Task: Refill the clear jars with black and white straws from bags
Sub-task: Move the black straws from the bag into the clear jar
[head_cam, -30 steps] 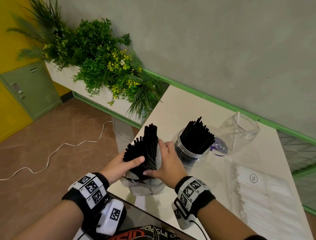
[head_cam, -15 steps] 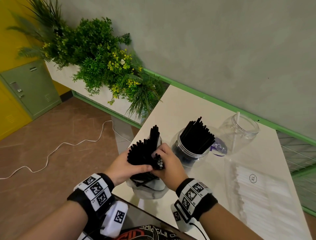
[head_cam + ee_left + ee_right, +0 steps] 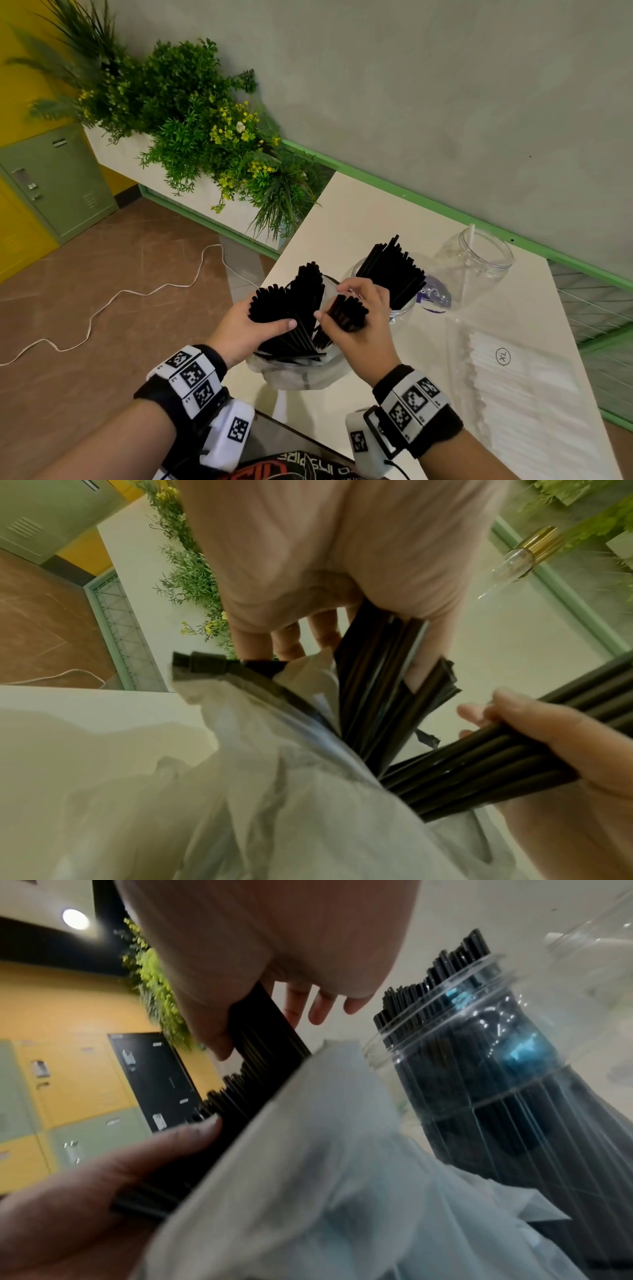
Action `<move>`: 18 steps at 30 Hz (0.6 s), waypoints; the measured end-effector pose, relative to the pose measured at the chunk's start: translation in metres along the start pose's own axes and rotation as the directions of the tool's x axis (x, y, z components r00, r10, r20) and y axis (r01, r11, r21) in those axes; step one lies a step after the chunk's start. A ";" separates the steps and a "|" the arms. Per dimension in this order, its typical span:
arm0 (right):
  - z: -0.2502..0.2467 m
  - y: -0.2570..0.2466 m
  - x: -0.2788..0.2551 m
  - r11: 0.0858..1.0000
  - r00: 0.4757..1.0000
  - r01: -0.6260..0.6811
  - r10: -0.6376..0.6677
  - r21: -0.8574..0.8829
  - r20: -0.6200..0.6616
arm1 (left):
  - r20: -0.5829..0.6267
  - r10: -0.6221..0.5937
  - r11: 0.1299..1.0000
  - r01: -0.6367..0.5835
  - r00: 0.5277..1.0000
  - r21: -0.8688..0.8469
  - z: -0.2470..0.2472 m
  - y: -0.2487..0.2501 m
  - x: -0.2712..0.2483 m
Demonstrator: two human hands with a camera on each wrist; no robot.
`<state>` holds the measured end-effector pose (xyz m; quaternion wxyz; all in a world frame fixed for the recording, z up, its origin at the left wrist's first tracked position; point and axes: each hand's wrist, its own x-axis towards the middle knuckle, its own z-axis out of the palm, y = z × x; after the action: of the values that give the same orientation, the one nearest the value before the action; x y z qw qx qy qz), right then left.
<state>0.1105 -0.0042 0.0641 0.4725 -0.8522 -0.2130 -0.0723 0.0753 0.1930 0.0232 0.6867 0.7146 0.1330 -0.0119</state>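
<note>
Two bundles of black straws (image 3: 291,308) in both hands

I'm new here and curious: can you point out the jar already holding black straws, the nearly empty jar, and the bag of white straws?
jar with black straws (image 3: 400,308): head view, its clear lower wall.
nearly empty jar (image 3: 493,263): head view, its rim.
bag of white straws (image 3: 513,383): head view, its middle.

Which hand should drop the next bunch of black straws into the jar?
Right. The right hand already grips a separated bunch of black straws and sits beside the jar of black straws. The left hand holds the rest in the bag, farther from the jar.
</note>
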 end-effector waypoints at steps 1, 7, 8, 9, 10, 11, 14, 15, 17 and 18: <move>-0.005 -0.003 0.001 0.996 0.999 -0.032 0.032 0.086 -0.001 | -0.005 -0.003 1.000 0.004 1.000 0.015 -0.001 -0.001 0.001; -0.039 -0.027 0.023 0.887 0.987 -0.106 0.150 0.449 -0.062 | 0.013 0.006 0.998 -0.007 1.000 0.055 -0.001 -0.003 0.006; -0.043 -0.031 0.027 0.861 0.978 -0.091 0.172 0.500 -0.118 | 0.018 0.009 0.998 -0.010 1.000 0.059 0.000 -0.002 0.007; -0.046 -0.034 0.032 0.830 0.960 -0.081 0.213 0.552 -0.179 | 0.020 0.012 0.998 -0.013 1.000 0.060 0.000 -0.003 0.008; -0.049 -0.036 0.036 0.803 0.941 -0.058 0.243 0.594 -0.236 | 0.024 0.015 0.998 -0.016 1.000 0.057 0.000 -0.003 0.008; -0.052 -0.038 0.039 0.791 0.921 -0.024 0.255 0.612 -0.294 | 0.028 0.018 0.998 -0.019 0.999 0.055 0.000 -0.004 0.009; -0.060 -0.039 0.047 0.780 0.880 0.064 0.250 0.622 -0.404 | 0.036 0.016 0.998 -0.018 0.999 0.064 0.001 -0.005 0.011; -0.063 -0.039 0.050 0.783 0.871 0.077 0.248 0.617 -0.424 | 0.029 0.011 0.998 -0.013 1.000 0.066 0.002 -0.005 0.012; -0.068 -0.040 0.053 0.766 0.867 0.096 0.249 0.636 -0.431 | 0.014 0.005 0.997 -0.006 1.000 0.076 0.002 -0.004 0.013; -0.071 -0.041 0.054 0.755 0.866 0.102 0.253 0.647 -0.432 | 0.013 0.007 0.997 -0.008 1.000 0.080 0.002 -0.003 0.013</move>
<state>0.1467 -0.0291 0.1520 0.7792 -0.5945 -0.0605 -0.1893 0.0874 0.1938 0.0172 0.6584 0.7419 0.1253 -0.0193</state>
